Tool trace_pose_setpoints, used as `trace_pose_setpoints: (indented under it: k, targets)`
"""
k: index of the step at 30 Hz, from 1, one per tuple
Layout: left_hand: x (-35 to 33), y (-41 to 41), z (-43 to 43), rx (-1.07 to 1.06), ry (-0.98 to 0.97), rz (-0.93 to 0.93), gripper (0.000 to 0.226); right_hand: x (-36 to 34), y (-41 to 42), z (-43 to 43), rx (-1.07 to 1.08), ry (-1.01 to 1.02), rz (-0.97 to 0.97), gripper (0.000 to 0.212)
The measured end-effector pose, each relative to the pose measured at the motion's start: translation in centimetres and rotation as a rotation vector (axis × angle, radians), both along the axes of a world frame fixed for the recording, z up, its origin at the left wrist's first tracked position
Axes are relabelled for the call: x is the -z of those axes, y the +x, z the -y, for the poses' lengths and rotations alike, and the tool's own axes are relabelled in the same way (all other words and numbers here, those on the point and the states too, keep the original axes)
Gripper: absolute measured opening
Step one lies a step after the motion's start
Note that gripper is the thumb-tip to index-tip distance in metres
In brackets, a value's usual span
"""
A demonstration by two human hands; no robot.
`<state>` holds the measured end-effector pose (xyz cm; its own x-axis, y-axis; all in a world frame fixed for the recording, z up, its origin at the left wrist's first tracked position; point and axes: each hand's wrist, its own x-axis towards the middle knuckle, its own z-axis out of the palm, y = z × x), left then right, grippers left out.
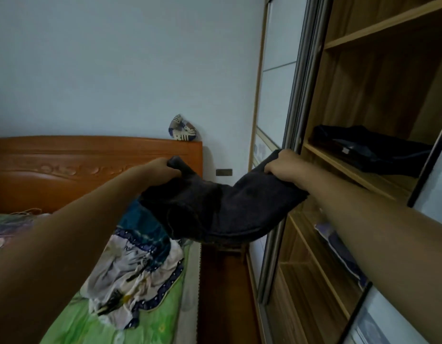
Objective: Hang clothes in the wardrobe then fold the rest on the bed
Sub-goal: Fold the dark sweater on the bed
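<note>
- Dark garment: I hold it in the air between the bed and the wardrobe. Its long axis runs left to right and it sags in the middle.
- Left grip: fingers curled round the left end, above the bed's edge.
- Right grip: fingers bunched on the right end, just beside the wardrobe frame.
- Shelf: it lies right of both grips and nearer the right one, so I judge that the right grip should lead.
- Patterned clothes: heaped on the bed below.
</note>
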<state>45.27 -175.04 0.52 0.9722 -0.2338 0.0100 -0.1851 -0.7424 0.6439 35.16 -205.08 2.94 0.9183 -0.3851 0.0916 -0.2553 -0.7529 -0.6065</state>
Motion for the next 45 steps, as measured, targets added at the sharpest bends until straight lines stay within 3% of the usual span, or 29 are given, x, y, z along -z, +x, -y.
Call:
trace_pose_setpoints:
  k: [4,8,11,13,18,23,29,36,41,45]
  targets:
    - [-3.1,5.4,4.6,0.059,-0.036,0.039,0.006,-3.1,3.3,4.0,0.064,-0.052,0.077,0.02]
    - [-5.3,9.6,9.5,0.107,-0.029,0.075,0.022,-5.6,6.1,7.8,0.162,-0.041,0.126,0.012]
    - [-6.7,12.0,13.2,0.135,-0.033,0.084,0.037,-6.8,7.4,10.5,0.226,-0.025,0.146,0.025]
    - [-7.8,13.7,15.6,0.169,-0.02,0.121,0.033,-7.7,8.4,12.2,0.27,-0.032,0.181,0.032]
    - [-11.1,18.2,22.0,0.303,-0.02,0.187,0.022,-9.5,10.4,16.4,0.407,-0.055,0.232,0.011]
    - [-14.8,22.2,28.4,0.48,-0.045,0.14,0.015,-12.1,10.3,21.1,0.553,-0.1,0.274,0.018]
    - [-17.1,25.9,38.2,0.754,-0.131,0.115,0.022,-15.0,8.2,26.2,0.787,-0.07,0.321,0.038]
    - [-18.9,25.9,49.4,1.059,-0.111,0.077,0.034,-15.2,3.9,30.4,1.103,-0.06,0.41,0.04]
    - [-19.1,25.5,56.8,1.126,0.002,0.27,0.037,-14.9,1.0,31.6,1.282,-0.072,0.455,0.013]
    - [-18.2,26.0,61.5,1.021,0.165,0.6,0.052,-13.9,0.2,32.9,1.322,-0.029,0.513,0.013]
